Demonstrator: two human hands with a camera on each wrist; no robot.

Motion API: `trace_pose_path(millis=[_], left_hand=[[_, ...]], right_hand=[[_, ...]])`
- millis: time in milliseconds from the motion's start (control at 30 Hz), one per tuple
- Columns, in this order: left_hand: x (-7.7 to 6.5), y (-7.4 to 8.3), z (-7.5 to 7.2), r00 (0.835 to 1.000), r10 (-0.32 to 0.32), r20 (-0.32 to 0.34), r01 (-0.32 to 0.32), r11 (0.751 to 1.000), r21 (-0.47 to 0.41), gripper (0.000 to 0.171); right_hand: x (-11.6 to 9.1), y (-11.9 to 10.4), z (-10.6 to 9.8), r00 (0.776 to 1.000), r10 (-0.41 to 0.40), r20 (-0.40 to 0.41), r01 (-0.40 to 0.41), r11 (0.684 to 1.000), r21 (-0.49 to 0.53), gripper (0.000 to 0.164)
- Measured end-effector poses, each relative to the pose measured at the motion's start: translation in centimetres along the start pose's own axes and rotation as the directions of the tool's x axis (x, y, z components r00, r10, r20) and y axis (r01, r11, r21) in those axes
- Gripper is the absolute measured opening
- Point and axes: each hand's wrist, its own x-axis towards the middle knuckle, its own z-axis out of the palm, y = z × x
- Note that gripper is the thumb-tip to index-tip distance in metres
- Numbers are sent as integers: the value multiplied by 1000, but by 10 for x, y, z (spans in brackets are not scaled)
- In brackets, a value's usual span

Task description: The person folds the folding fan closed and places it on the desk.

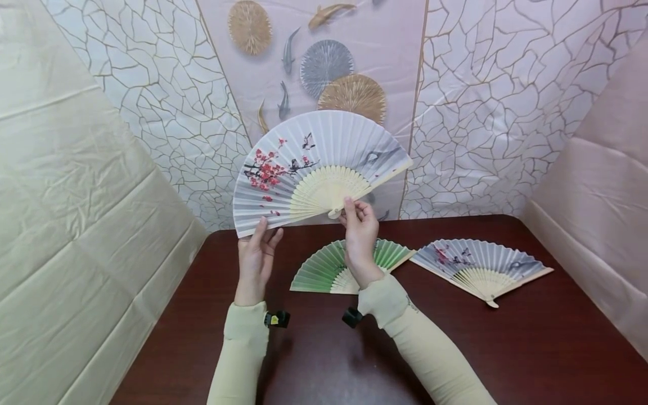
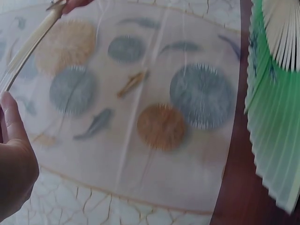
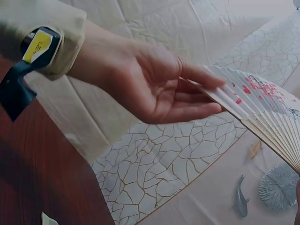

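A spread folding fan (image 1: 354, 135), white and grey with red blossoms and pale bamboo ribs, is held up above the table's far edge in the head view. My right hand (image 1: 361, 232) pinches it at the pivot, thumb in front and fingers curled behind. At its lower left edge my left hand (image 1: 256, 259) grips the outer rib, thumb on the face side. The right wrist view shows that left hand (image 3: 154, 89) from the side, with the fan (image 3: 267, 105) between thumb and fingers. From the left wrist the fan (image 2: 28, 47) appears edge-on.
On the dark red table (image 1: 324, 360) lies a spread green fan (image 1: 321, 273), partly behind my right wrist. Right of it lies another spread grey-white fan (image 1: 483, 267) with red blossoms. A patterned cloth (image 1: 471, 112) hangs behind, with pale cloth sides (image 1: 101, 236) left and right.
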Motion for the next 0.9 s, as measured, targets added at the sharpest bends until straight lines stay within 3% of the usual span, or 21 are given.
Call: trace_pose_path(millis=[300, 500, 733, 900], left_hand=[[3, -25, 29, 997, -67, 28, 65, 995, 73, 14], [2, -44, 46, 993, -119, 17, 118, 992, 46, 14], [0, -50, 51, 995, -94, -16, 95, 994, 51, 9], [-1, -47, 50, 996, -87, 12, 85, 991, 98, 13]], right_hand=[[-5, -8, -2, 999, -19, -38, 20, 999, 40, 15], [-9, -8, -4, 998, -39, -56, 42, 997, 61, 15], [-13, -10, -11, 998, -54, -39, 57, 995, 81, 15], [-14, -15, -16, 999, -49, 1, 49, 994, 101, 13]])
